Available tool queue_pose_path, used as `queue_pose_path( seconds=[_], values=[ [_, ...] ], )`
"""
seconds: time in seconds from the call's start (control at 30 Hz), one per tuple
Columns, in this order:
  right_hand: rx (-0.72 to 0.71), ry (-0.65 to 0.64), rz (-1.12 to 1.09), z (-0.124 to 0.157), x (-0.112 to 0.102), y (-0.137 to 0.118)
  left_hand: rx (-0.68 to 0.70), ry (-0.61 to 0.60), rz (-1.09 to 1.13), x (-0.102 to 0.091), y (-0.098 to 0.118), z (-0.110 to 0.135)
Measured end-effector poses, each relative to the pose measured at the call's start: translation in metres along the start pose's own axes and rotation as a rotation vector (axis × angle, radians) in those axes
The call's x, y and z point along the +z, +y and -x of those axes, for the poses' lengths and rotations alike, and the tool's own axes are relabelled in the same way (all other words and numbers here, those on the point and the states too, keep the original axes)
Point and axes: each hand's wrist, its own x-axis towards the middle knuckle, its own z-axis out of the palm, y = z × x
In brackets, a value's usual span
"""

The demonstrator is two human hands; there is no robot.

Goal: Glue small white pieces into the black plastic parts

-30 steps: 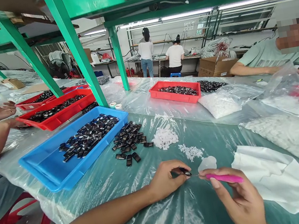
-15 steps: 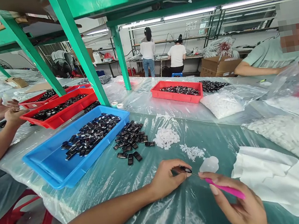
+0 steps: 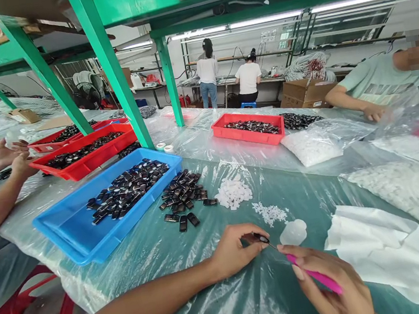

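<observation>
Between thumb and fingers, my left hand [image 3: 230, 252] grips a small black casing [image 3: 263, 239] with a light round spot. My right hand [image 3: 338, 277] is closed around a pink-handled tool [image 3: 324, 281], whose thin metal tip points at the casing and seems to touch it. Just beyond both hands lies a translucent whitish patch [image 3: 293, 232]. Behind it are a scatter of tiny white bits [image 3: 270, 213] and a heap of larger white pieces [image 3: 233, 192]. More black casings [image 3: 182, 190] are piled to their left.
A blue tray [image 3: 65, 249] of black casings stands at left, with red trays [image 3: 88, 168] behind. Another red tray [image 3: 248, 136] sits farther back. A white cloth [image 3: 387, 251] and bags of white pieces [image 3: 311, 146] lie at right. Co-workers sit left and right; a green post [image 3: 111, 66] rises from the table.
My right hand and the pink-handled tool have shifted slightly left. My left hand stays in place with the casing. The co-worker at right has lowered a hand to the table.
</observation>
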Motion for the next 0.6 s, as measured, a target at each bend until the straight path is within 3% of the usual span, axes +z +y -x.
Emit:
queue_pose_path(
  seconds=[0.2, 0.47, 0.6],
  values=[
    [0.237, 0.205, -0.083, 0.0051, 0.0048, -0.0021, 0.002, -0.008, -0.014, 0.0004, 0.0009, 0.0015],
    [0.348, 0.208, -0.13, 0.0036, 0.0093, -0.0012, 0.012, -0.006, -0.026, -0.0004, 0.0015, 0.0013],
    [0.334, 0.21, -0.142, 0.0033, 0.0086, -0.0021, -0.007, -0.006, -0.023, -0.0008, 0.0026, 0.0009]
  ],
)
